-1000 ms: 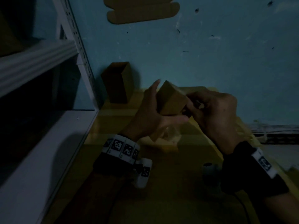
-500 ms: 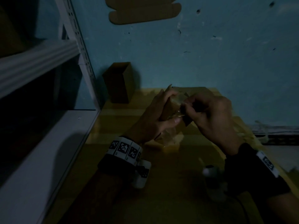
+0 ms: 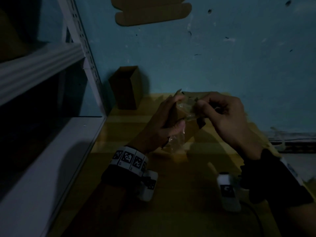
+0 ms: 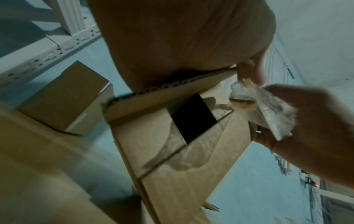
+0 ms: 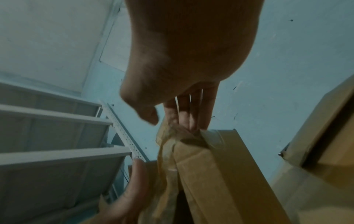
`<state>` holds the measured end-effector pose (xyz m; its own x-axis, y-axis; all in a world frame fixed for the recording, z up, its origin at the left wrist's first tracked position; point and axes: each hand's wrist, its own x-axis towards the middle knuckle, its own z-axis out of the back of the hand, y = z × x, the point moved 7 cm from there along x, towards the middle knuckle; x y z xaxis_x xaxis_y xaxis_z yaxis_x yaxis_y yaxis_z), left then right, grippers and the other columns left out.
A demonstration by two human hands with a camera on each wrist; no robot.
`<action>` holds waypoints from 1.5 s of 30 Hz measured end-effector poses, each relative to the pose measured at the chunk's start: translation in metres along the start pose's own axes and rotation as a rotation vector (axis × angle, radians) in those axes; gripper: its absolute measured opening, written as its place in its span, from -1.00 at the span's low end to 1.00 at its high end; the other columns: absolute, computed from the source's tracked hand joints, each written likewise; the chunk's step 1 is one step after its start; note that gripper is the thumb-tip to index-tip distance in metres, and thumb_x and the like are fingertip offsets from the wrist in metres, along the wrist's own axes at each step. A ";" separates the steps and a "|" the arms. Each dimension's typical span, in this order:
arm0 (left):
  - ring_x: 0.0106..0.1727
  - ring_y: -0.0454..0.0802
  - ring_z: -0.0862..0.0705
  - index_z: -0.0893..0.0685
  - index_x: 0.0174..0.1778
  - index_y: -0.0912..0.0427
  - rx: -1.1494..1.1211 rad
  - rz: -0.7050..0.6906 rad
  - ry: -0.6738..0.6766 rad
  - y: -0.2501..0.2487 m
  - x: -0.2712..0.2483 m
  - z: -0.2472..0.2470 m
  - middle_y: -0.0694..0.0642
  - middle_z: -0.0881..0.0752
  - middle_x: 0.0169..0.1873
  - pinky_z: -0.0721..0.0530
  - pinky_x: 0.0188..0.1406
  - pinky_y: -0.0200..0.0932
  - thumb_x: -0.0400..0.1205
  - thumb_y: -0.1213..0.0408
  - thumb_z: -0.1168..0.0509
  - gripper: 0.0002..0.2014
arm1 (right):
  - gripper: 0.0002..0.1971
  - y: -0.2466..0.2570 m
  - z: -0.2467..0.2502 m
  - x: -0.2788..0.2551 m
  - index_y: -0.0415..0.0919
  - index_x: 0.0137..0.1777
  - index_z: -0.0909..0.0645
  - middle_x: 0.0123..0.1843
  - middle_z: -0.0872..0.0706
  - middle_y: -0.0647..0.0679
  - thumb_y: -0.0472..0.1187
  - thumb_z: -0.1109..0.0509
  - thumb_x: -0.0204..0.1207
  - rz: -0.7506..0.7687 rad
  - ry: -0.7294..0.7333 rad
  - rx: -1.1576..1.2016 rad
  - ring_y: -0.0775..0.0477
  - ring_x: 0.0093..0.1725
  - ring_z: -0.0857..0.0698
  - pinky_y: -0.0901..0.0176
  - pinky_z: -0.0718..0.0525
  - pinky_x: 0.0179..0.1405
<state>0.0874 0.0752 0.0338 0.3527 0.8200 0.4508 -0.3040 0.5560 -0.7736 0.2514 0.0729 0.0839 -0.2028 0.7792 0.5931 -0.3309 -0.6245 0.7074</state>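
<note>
A small brown cardboard box [image 3: 172, 118] is held above the yellow table. My left hand [image 3: 178, 109] grips it, thumb on the near side and fingers over the far side. My right hand [image 3: 201, 106] pinches a crumpled strip of clear tape [image 3: 187, 108] that stretches from the box's top edge. In the left wrist view the box [image 4: 172, 144] shows loose flaps and a dark opening, and the tape [image 4: 262, 109] is bunched in the right hand [image 4: 310, 133]. Seen from the right wrist, the tape [image 5: 168, 136] still clings to the box's corner [image 5: 220, 166].
An open cardboard box [image 3: 126, 88] stands upright at the back of the table [image 3: 130, 127] against the blue wall. White metal shelving [image 3: 42, 134] runs along the left. A flat cardboard piece [image 3: 153, 12] hangs on the wall. More cardboard [image 5: 325, 136] lies at the right.
The box has been lowered and turned in the left hand. The right hand has peeled the clear tape off its top and drawn it away to the right.
</note>
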 end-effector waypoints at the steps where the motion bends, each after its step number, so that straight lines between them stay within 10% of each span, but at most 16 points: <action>1: 0.44 0.07 -0.49 -0.31 0.64 0.05 0.000 0.003 0.002 0.000 0.000 0.001 0.13 -0.44 0.47 -0.60 0.34 0.07 0.58 -0.14 -0.24 -0.29 | -0.73 0.002 0.000 0.001 -0.07 -0.25 -0.72 -0.41 -0.76 -0.03 0.03 -0.43 0.63 0.007 0.012 0.003 -0.08 -0.38 -0.79 -0.31 -0.75 -0.26; 5: 0.55 0.06 -0.40 -0.27 0.66 0.10 0.117 -0.034 0.050 -0.004 0.001 -0.004 0.12 -0.40 0.53 -0.52 0.45 0.22 0.60 -0.12 -0.26 -0.27 | -0.66 -0.004 -0.005 0.002 -0.06 -0.15 -0.67 -0.31 -0.75 -0.02 0.20 -0.57 0.44 -0.049 0.023 -0.050 -0.11 -0.39 -0.78 -0.27 -0.75 -0.39; 11: 0.70 0.08 -0.20 -0.23 0.71 0.10 0.109 0.015 0.081 -0.004 0.001 -0.011 0.15 -0.25 0.67 -0.33 0.63 0.21 0.56 -0.22 -0.25 -0.16 | -0.82 -0.007 -0.011 0.002 -0.19 -0.19 -0.66 -0.30 -0.69 -0.04 -0.13 -0.59 0.49 -0.066 0.077 0.021 -0.32 -0.48 -0.66 -0.19 -0.61 -0.68; 15: 0.63 -0.08 -0.26 -0.25 0.70 0.11 0.086 0.000 0.078 -0.005 0.002 -0.012 0.15 -0.28 0.64 -0.30 0.50 -0.43 0.56 -0.20 -0.23 -0.18 | -0.84 -0.011 -0.016 0.002 -0.19 -0.19 -0.61 -0.38 -0.64 -0.01 -0.23 -0.50 0.59 -0.123 0.095 0.051 -0.48 -0.48 -0.60 -0.22 -0.54 -0.68; 19: 0.49 -0.24 -0.30 -0.26 0.69 0.12 0.079 -0.021 0.065 -0.007 0.001 -0.012 0.17 -0.29 0.63 -0.35 0.21 -0.72 0.57 -0.18 -0.22 -0.21 | -0.81 -0.019 -0.019 0.002 -0.16 -0.17 -0.56 -0.49 -0.62 0.03 -0.18 -0.42 0.67 -0.129 0.115 0.038 -0.20 -0.62 -0.57 -0.16 -0.57 -0.65; 30: 0.42 -0.31 -0.28 -0.31 0.65 0.14 0.115 -0.077 0.069 -0.012 0.003 -0.014 0.23 -0.29 0.61 -0.28 0.22 -0.74 0.61 -0.12 -0.20 -0.29 | -0.78 -0.031 -0.012 -0.004 -0.25 -0.12 -0.56 -0.45 -0.62 -0.11 -0.16 -0.34 0.73 -0.204 -0.059 0.069 -0.26 -0.59 -0.63 -0.29 -0.62 -0.63; 38: 0.48 -0.21 -0.29 -0.35 0.63 0.10 0.132 -0.055 0.060 -0.008 0.005 -0.013 0.19 -0.31 0.59 -0.28 0.26 -0.70 0.60 -0.14 -0.21 -0.31 | -0.72 -0.049 -0.013 -0.008 -0.35 -0.09 -0.55 -0.37 -0.57 -0.22 -0.16 -0.26 0.78 -0.286 -0.178 0.260 -0.10 -0.55 -0.53 0.13 -0.51 -0.65; 45: 0.50 0.02 -0.39 -0.34 0.60 0.08 0.119 -0.043 0.039 -0.002 0.005 -0.006 0.08 -0.39 0.50 -0.42 0.43 -0.18 0.61 -0.11 -0.20 -0.35 | -0.66 -0.060 -0.015 -0.003 -0.27 -0.24 -0.55 -0.35 -0.53 -0.16 -0.20 -0.19 0.80 -0.350 -0.215 0.546 -0.03 -0.41 -0.50 0.14 -0.50 -0.43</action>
<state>0.0952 0.0773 0.0344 0.4015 0.7904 0.4627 -0.3901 0.6047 -0.6944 0.2575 0.1089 0.0340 0.0381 0.9476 0.3171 0.1800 -0.3187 0.9306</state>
